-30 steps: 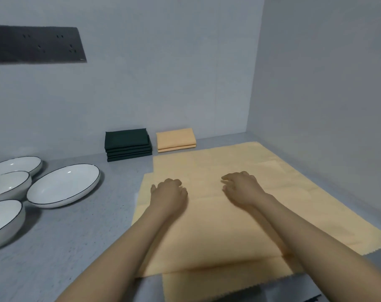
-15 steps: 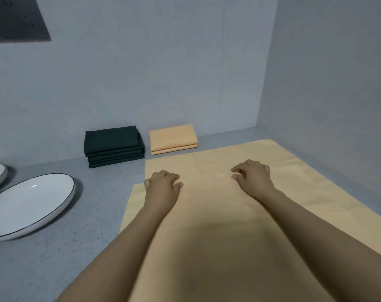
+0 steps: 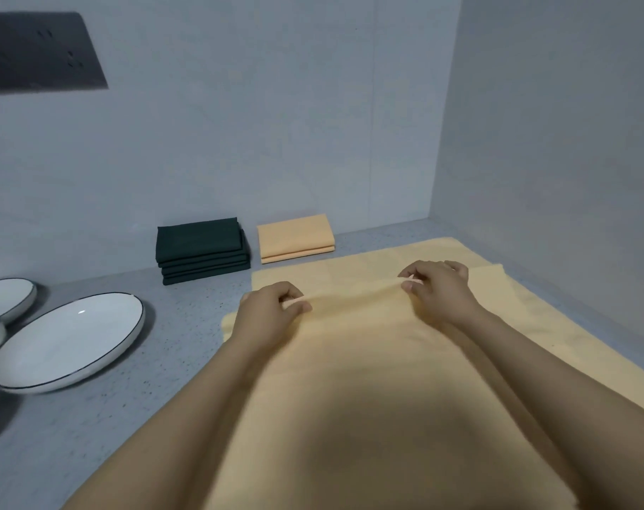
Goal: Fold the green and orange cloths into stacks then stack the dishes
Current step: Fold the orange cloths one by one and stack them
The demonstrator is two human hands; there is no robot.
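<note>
A large orange cloth lies spread on the grey counter in front of me. My left hand pinches a raised ridge of its top layer near the left side. My right hand pinches the same ridge further right. Another orange layer lies flat beyond the ridge. At the back wall stand a stack of folded dark green cloths and, right of it, a low stack of folded orange cloths. White dishes with dark rims sit at the left: a large oval plate and two smaller ones, partly cut off.
Grey walls close the counter at the back and on the right. A dark panel hangs on the back wall at the upper left. Bare counter shows between the plates and the orange cloth.
Both hands went from resting on the cloth to pinching its top layer and lifting it into a ridge. The camera view swung slightly, so more of the dishes shows again.
</note>
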